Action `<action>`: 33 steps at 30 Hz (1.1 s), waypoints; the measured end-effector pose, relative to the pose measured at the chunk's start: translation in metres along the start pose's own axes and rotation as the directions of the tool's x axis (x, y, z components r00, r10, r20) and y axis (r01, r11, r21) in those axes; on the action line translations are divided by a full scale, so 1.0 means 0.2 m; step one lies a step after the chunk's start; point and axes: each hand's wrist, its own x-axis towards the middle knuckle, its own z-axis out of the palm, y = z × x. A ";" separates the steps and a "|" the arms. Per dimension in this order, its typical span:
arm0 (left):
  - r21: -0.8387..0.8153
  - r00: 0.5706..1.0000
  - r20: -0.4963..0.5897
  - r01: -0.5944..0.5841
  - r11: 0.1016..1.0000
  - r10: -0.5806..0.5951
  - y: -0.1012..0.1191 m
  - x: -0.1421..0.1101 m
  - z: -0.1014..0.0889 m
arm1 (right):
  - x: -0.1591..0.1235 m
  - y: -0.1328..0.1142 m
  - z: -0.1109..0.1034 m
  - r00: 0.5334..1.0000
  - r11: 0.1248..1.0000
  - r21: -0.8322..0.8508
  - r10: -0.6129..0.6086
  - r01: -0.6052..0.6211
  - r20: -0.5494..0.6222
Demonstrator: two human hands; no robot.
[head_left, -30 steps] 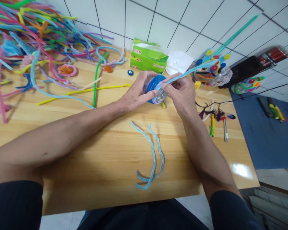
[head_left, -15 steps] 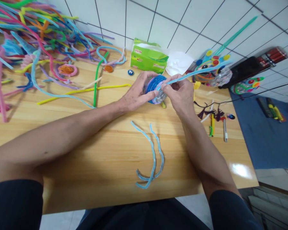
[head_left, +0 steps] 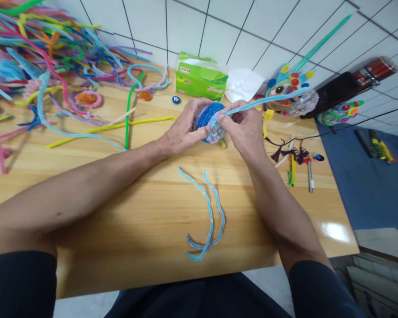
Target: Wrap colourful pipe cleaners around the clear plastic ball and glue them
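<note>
My left hand [head_left: 187,126] is wrapped round a small round craft piece [head_left: 210,115], wound with blue and lilac pipe cleaner and showing a clear, shiny end. On its right side, my right hand [head_left: 245,126] pinches a light-blue pipe cleaner [head_left: 268,100] against that end. The long free length of this pipe cleaner sticks out to the upper right. Two loose light-blue pipe cleaners [head_left: 209,212], bent into curves, lie on the wooden table [head_left: 135,247] in front of my hands. My fingers partly hide the craft piece.
Many coloured pipe cleaners [head_left: 53,39] are heaped at the upper left. A green tissue pack [head_left: 200,79] stands by the tiled wall. Decorated craft figures [head_left: 281,90], a dark bottle [head_left: 348,90] and a utility knife [head_left: 311,176] are at the right.
The view has shifted slightly. My hands keep the same hold on the craft piece and the light-blue pipe cleaner, whose free end has dipped a little.
</note>
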 end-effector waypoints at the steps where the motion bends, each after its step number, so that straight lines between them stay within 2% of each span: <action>1: 0.002 1.000 0.004 0.002 1.000 -0.002 0.00 0.00 0.00 | 0.00 0.00 0.00 1.000 1.000 -0.001 0.000 0.000 -0.002; 12: 0.118 0.999 0.017 -0.044 0.992 0.043 0.11 0.03 -0.02 | 0.00 -0.02 -0.02 0.999 1.000 -0.020 -0.015 0.015 0.030; 17: 0.187 0.996 -0.002 -0.084 0.979 0.086 0.12 0.02 -0.01 | -0.01 -0.03 -0.05 0.999 0.999 -0.024 -0.023 0.023 0.029; 27: 0.043 1.000 0.016 -0.012 0.999 0.011 0.07 0.00 0.00 | 0.00 0.00 -0.04 1.000 1.000 -0.008 -0.021 0.021 0.023; 33: -0.049 0.998 -0.001 0.069 0.996 -0.070 0.10 0.01 0.00 | -0.02 -0.01 -0.01 1.000 1.000 -0.006 0.001 -0.001 0.015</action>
